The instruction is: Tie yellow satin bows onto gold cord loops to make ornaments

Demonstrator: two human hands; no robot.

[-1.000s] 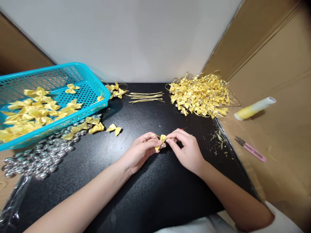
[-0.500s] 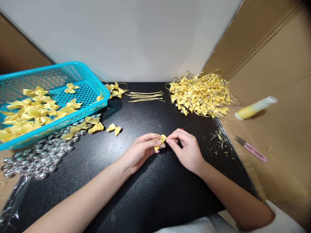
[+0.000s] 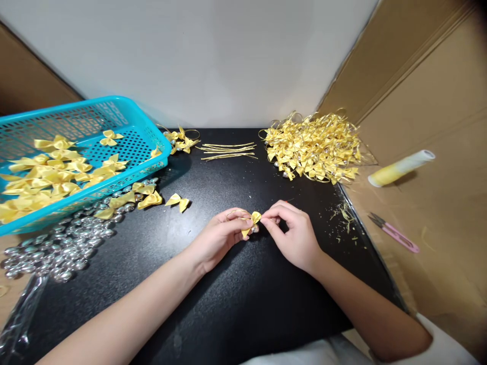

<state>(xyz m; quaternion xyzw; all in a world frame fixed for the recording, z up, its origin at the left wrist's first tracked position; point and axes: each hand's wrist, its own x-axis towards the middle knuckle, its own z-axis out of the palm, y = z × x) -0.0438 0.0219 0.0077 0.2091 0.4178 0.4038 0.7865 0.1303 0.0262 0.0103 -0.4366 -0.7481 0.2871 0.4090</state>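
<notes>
My left hand [image 3: 224, 232] is closed, with the thumb and fingers pinching a yellow ribbon bow [image 3: 256, 218] above the middle of the black table. A small silver bead [image 3: 255, 229] shows just under the bow, and a thin gold loop [image 3: 236, 211] arches over the left fingers. My right hand [image 3: 291, 230] is pinched shut at the bow's right edge, its thumb and index fingertip meeting there. Exactly what part lies between those fingertips is too small to make out. Behind the right hand, a small red tip [image 3: 288, 200] peeks out.
At left, a blue basket [image 3: 146, 133] holds several yellow bows; silver beads [image 3: 72, 243] lie before it, with a loose bow [image 3: 178, 202] nearby. Gold ties [image 3: 228, 148] lie at the back. Finished-looking bows [image 3: 312, 147] are heaped right, near pink snips [image 3: 395, 234] and a tube [image 3: 401, 168].
Both hands keep nearly the same place and grip. The bow's right loop looks slightly more spread at my right fingertips.
</notes>
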